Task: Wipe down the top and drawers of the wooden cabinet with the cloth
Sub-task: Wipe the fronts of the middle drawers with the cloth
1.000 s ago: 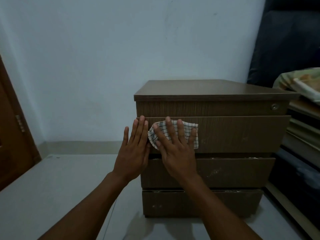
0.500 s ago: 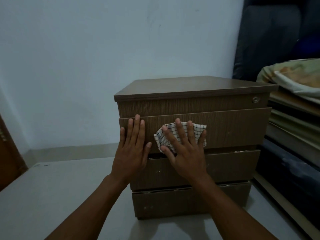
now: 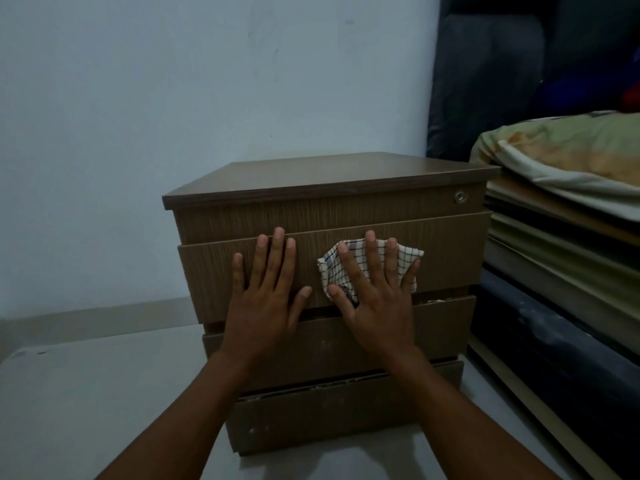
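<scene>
A brown wooden cabinet (image 3: pixel 329 178) with three drawers stands on the floor in front of me. A white checked cloth (image 3: pixel 405 254) lies flat against the top drawer front (image 3: pixel 450 251), near its middle. My right hand (image 3: pixel 375 299) presses the cloth onto the drawer with fingers spread. My left hand (image 3: pixel 266 299) rests flat on the same drawer front, left of the cloth, fingers apart and holding nothing. Most of the cloth is hidden under my right hand.
A pale wall stands behind the cabinet. To the right is a stack of boards and a mattress (image 3: pixel 554 306) with folded bedding (image 3: pixel 571 150) on top, close to the cabinet's side. A dark padded object (image 3: pixel 485 81) leans at the back right. Grey floor (image 3: pixel 86 393) spreads to the left.
My right hand has slid the cloth to the right along the top drawer front, away from my left hand. The view has shifted so the cabinet sits more centred.
</scene>
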